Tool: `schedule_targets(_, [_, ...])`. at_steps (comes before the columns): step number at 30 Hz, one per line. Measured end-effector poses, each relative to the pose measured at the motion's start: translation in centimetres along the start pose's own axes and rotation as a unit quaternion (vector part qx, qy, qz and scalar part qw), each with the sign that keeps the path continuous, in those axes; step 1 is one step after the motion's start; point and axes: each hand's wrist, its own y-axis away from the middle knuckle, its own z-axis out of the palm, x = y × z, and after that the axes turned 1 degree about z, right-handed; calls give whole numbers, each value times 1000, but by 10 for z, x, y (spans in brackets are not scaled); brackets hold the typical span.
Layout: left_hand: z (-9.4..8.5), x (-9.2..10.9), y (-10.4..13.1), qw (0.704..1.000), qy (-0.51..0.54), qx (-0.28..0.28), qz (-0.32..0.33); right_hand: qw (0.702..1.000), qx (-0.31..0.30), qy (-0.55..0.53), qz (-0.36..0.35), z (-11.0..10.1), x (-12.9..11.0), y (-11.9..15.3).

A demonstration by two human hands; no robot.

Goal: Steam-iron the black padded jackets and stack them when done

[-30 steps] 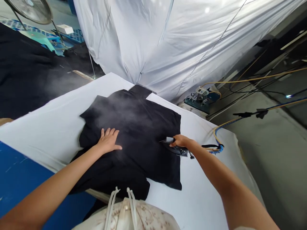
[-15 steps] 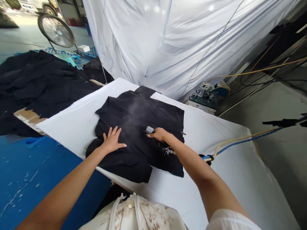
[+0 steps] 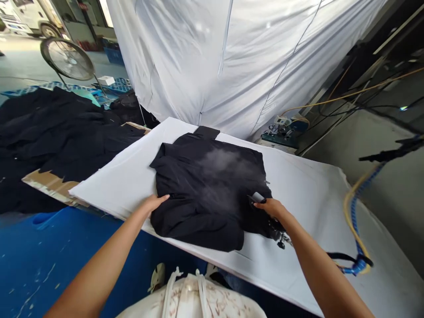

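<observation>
A black jacket [image 3: 212, 190] lies spread on a white-covered table [image 3: 298, 194], with white steam drifting over its middle. At its near left edge, my left hand [image 3: 155, 204] pinches the fabric, thumb on top and the other fingers hidden beneath. My right hand [image 3: 273, 207] is closed round the handle of a steam iron [image 3: 259, 197], which is on the jacket's right part. Most of the iron is hidden by the hand and the dark cloth. A blue and yellow hose [image 3: 356, 221] hangs at the right, near my forearm.
Behind the table hangs a white sheet [image 3: 205, 57]. A heap of black garments [image 3: 59, 128] lies on cardboard [image 3: 49, 185] at the left, above a blue bin [image 3: 66, 238]. A small machine [image 3: 281, 130] stands beyond the table's far right edge. A round fan [image 3: 68, 59] stands further back.
My right hand has moved the iron to the right across the jacket. My left hand, earlier flat and spread on the cloth, now grips its near left edge. Steam has spread rightward.
</observation>
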Motion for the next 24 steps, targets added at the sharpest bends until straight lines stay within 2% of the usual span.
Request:
schedule_targets(2, [-2,-4,9,983,137,-121,-21,999,0,-26,37,-1,-2,5])
schedule_targets(3, [-5,-6,15,971,176,-157,-29,999,3,-36,41,-2,-8,9])
schedule_targets(5, [-12,-11,26,959,211,-186,-18,998,20,-46,30,-4,-34,19])
schedule_targets(7, [-20,-19,34,956,216,-197,-2,998,36,-47,-8,-4,-73,30])
schedule_targets(9, [-27,-30,38,961,201,-187,25,997,35,-41,-62,-2,-120,42])
schedule_targets(12, [-29,-46,34,968,181,-159,67,986,-9,-21,-165,7,-196,61])
schedule_targets(14, [-28,-50,25,967,207,-138,64,969,-41,24,-241,14,-241,72])
schedule_targets(16, [-27,-46,12,961,259,-94,33,952,-48,84,-289,19,-279,78])
schedule_targets(18, [-29,-36,-2,955,293,-42,3,948,-27,127,-292,19,-307,77])
schedule_targets(21, [-35,-27,-14,959,284,-1,-2,961,31,140,-236,12,-333,61])
schedule_targets(24, [-43,-38,-15,965,261,0,23,976,84,128,-154,1,-344,42])
